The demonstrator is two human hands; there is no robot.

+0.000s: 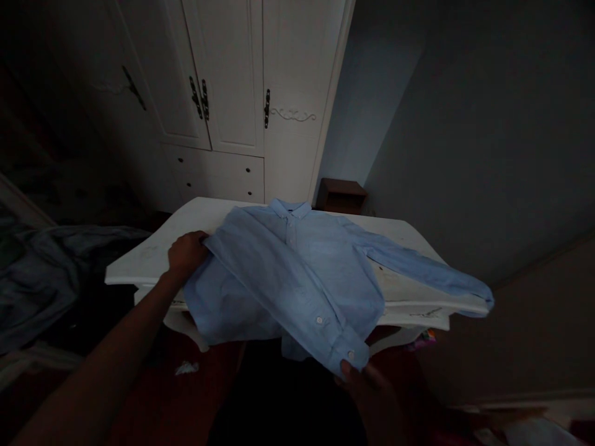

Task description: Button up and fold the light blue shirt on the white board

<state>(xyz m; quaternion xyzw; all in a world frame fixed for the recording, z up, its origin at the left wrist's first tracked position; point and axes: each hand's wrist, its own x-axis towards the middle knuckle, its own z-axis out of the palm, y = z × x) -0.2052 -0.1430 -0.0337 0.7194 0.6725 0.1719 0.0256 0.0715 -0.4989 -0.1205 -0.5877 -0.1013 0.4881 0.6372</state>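
Note:
A light blue button-up shirt (325,248) lies front up across a white table, its collar at the far edge. One sleeve is stretched diagonally over the shirt's front, from the left shoulder area down to the right. My left hand (188,253) is closed on that sleeve near its upper end. At the other end, my right hand (365,381) pinches the buttoned cuff (349,354), held out past the table's near edge. The other sleeve (418,269) reaches to the right, and its cuff hangs over the table's corner. The shirt's hem droops over the front edge.
The white table (139,257) has curved edges and legs. Behind it stands a white wardrobe (232,93) with dark handles, and a small brown box-like cabinet (343,195). Rumpled grey cloth (46,266) lies at the left. A crumpled white scrap (186,368) is on the red floor.

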